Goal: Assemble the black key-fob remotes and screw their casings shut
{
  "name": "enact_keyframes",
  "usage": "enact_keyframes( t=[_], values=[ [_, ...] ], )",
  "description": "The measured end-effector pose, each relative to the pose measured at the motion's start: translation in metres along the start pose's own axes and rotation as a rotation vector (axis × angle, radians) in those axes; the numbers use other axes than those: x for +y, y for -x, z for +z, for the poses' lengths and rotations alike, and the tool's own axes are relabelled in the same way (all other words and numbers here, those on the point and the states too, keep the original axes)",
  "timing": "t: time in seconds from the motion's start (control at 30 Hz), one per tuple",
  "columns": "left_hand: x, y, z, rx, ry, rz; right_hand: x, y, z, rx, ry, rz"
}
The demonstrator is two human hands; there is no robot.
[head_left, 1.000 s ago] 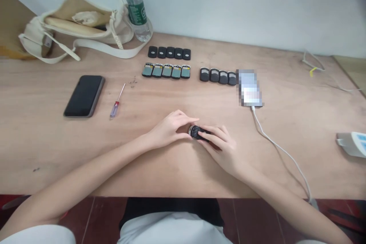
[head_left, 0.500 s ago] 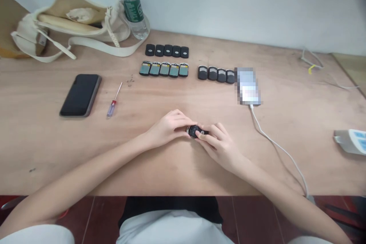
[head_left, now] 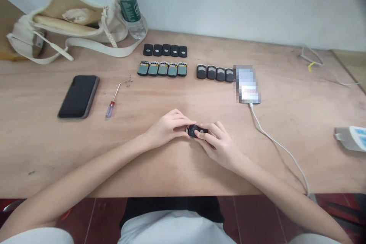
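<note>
Between my two hands, just above the near part of the table, is a small black key-fob-like remote, lying lengthwise from left to right. My left hand pinches its pale-edged left end between thumb and fingers. From the other side, my right hand grips the right end, its thumb pressed on the top face. Fingers cover part of the remote. Farther back lie a row of black covers with oval badges, a row of opened remote halves with teal inner faces, and a row of black-and-grey remotes.
A screwdriver, several tiny screws and a dark phone lie to the left. At the right, a blurred-out phone has a white cable. A bag and bottle stand behind; a white box sits far right.
The view has shifted slightly. My right thumb and fingers have moved a little on the remote, showing slightly more of its right part; both hands keep their hold.
</note>
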State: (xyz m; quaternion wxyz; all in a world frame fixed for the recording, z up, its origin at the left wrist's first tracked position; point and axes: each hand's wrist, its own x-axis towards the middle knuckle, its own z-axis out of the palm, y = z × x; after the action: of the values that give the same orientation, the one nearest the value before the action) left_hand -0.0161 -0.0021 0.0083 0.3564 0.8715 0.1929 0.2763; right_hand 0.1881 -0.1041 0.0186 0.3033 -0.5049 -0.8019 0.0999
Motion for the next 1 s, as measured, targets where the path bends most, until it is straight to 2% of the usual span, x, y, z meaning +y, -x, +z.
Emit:
enact_keyframes(
  t=[0.6, 0.83, 1.0],
  values=[
    [0.0023, -0.001, 0.0007, 0.031, -0.062, 0.077, -0.0031, 0.0013, -0.001, 0.039, -0.019, 0.017],
    [0.0014, -0.0001, 0.0011, 0.022, -0.07, 0.068, -0.0023, 0.0014, -0.0013, 0.015, -0.009, 0.015],
    [0.0016, -0.0004, 0.0012, 0.023, -0.079, 0.105, -0.0048, -0.003, -0.0052, -0.062, 0.04, -0.008]
  ],
)
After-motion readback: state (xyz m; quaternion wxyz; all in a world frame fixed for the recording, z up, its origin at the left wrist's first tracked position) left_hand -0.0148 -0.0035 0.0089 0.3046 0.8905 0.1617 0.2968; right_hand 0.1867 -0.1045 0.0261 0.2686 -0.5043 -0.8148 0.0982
